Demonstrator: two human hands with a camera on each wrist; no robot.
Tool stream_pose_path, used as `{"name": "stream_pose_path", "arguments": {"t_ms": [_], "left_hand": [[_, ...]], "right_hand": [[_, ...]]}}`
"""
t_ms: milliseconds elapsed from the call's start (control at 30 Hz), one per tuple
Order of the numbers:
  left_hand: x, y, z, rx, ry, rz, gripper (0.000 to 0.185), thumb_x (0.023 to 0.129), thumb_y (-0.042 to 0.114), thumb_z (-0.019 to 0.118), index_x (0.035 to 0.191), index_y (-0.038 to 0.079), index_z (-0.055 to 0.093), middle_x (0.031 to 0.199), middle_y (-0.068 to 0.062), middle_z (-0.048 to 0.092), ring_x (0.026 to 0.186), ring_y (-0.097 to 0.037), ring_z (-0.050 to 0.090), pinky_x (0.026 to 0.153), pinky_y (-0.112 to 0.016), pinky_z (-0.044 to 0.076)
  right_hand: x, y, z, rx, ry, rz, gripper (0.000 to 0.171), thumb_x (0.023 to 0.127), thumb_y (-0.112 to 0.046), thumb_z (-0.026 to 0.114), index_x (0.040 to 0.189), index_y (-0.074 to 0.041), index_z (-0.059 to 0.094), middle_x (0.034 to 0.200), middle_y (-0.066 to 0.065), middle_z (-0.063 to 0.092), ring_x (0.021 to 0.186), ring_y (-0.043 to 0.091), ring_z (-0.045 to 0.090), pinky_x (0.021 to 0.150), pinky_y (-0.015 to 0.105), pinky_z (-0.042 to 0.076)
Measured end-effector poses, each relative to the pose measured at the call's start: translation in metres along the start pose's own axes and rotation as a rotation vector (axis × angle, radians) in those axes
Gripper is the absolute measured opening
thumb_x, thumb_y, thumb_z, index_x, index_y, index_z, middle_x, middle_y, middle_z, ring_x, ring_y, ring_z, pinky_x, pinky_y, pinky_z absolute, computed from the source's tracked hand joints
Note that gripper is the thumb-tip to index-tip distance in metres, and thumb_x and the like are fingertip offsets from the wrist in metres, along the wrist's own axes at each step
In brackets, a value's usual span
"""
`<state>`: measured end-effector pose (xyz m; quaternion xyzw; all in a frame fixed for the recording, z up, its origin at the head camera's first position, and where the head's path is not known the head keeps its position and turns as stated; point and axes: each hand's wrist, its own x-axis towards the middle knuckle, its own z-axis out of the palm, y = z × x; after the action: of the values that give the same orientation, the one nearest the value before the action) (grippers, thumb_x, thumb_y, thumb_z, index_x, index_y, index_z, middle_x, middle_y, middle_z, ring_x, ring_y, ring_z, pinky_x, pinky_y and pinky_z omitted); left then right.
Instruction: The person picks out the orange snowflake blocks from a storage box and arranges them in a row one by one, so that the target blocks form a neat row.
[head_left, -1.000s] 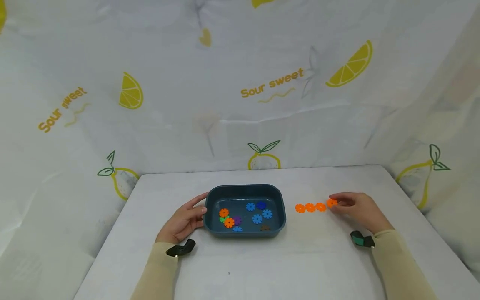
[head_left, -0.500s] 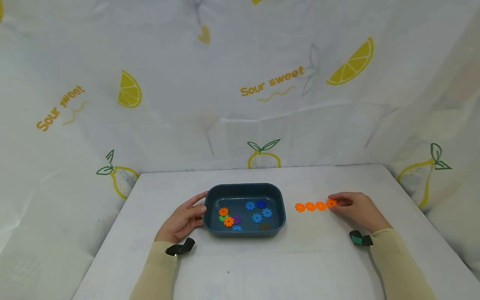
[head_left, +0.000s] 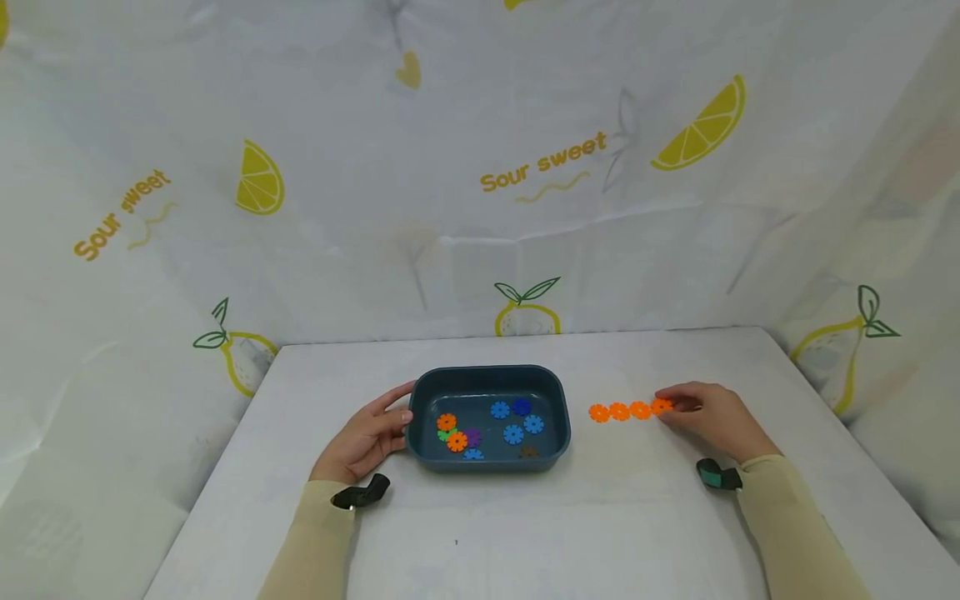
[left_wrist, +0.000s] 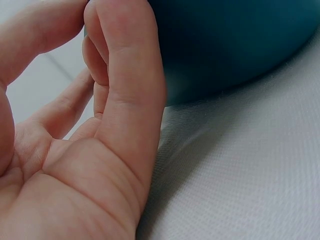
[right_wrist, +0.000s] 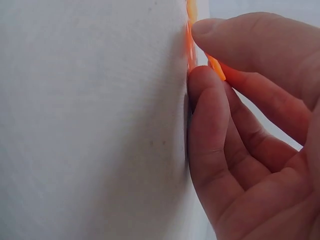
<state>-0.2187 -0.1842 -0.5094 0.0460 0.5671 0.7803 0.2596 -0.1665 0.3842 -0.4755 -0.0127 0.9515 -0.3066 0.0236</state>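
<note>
A dark blue tray (head_left: 487, 374) stands mid-table with several flower-shaped discs in it: blue ones (head_left: 513, 433), orange ones (head_left: 457, 442), a purple one (head_left: 472, 437) and a green one (head_left: 445, 435). My left hand (head_left: 401, 421) rests against the tray's left wall, thumb near the rim. In the left wrist view its fingers (left_wrist: 125, 60) touch the tray (left_wrist: 230, 45). To the right of the tray, a row of orange discs (head_left: 619, 411) lies on the table. My right hand (head_left: 666, 407) pinches the rightmost disc (head_left: 660, 406). The right wrist view shows thumb and forefinger (right_wrist: 210, 100) on that orange disc (right_wrist: 216, 66).
The white table (head_left: 525, 533) is backed and flanked by a white cloth printed with lemons and pears (head_left: 701, 129). Both forearms wear beige sleeves with dark wrist straps (head_left: 362, 493). The table's front part lies bare between my arms.
</note>
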Motion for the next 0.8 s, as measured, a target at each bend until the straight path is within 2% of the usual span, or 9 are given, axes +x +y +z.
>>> {"name": "stream_pose_path", "arguments": {"t_ms": [233, 667, 800], "left_hand": [[-0.0010, 0.0020, 0.0018, -0.013, -0.003, -0.002, 0.063, 0.110, 0.003, 0.058, 0.168, 0.017, 0.037, 0.122, -0.002, 0.075, 0.089, -0.012, 0.074, 0.082, -0.029, 0.064], [0.0007, 0.0020, 0.0002, -0.043, -0.027, -0.002, 0.064, 0.111, 0.000, 0.053, 0.170, 0.014, 0.031, 0.118, -0.001, 0.076, 0.086, -0.012, 0.074, 0.077, -0.027, 0.063], [0.0006, 0.0017, 0.0010, -0.038, -0.010, -0.005, 0.063, 0.111, 0.000, 0.054, 0.169, 0.015, 0.034, 0.118, -0.001, 0.076, 0.085, -0.012, 0.074, 0.077, -0.027, 0.063]], "right_hand": [[0.0004, -0.0010, -0.0002, -0.001, -0.005, 0.007, 0.041, 0.095, -0.034, 0.084, 0.129, -0.012, 0.079, 0.113, 0.007, 0.077, 0.103, 0.023, 0.068, 0.088, 0.039, 0.055], [0.0002, -0.0020, -0.0015, 0.006, -0.011, 0.001, 0.040, 0.096, -0.033, 0.083, 0.129, -0.011, 0.078, 0.123, 0.012, 0.075, 0.106, 0.024, 0.069, 0.089, 0.039, 0.055], [0.0000, -0.0006, -0.0031, -0.001, -0.011, -0.008, 0.042, 0.096, -0.035, 0.083, 0.131, -0.012, 0.078, 0.124, 0.012, 0.076, 0.107, 0.024, 0.069, 0.089, 0.037, 0.055]]}}
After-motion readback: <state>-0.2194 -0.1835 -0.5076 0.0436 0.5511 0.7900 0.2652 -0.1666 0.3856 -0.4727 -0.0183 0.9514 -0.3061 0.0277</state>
